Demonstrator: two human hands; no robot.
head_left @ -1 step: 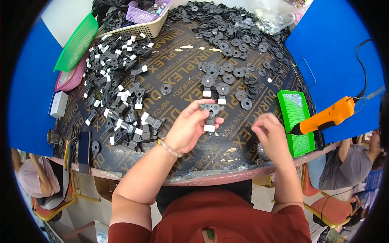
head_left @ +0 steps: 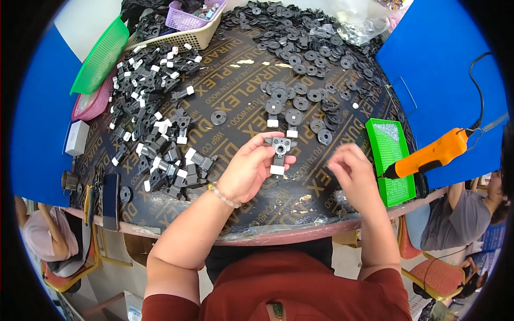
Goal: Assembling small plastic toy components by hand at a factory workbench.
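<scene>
My left hand (head_left: pixel 245 166) is closed around a black plastic bracket (head_left: pixel 279 147) with a round hole in its middle and a white block at its lower end. Thumb and fingers pinch it from the left side, above the table. To the right, my right hand (head_left: pixel 353 170) hovers apart from the bracket with its fingers curled together. Anything small between those fingertips is hidden. Beyond my left hand lie two assembled pieces, each a black disc (head_left: pixel 273 106) over a bracket with a white end. More black discs (head_left: pixel 324 136) lie loosely around them.
A pile of white-ended black brackets (head_left: pixel 152 117) covers the left side; discs heap at the back. At right, an orange electric screwdriver (head_left: pixel 428 154) lies over a green tray (head_left: pixel 393 190) of small metal parts. A phone (head_left: pixel 111 200) and baskets (head_left: pixel 201 37) stand left.
My right hand has shifted slightly left and away from me. The bracket in my left hand has tilted a little, so its central hole shows more clearly.
</scene>
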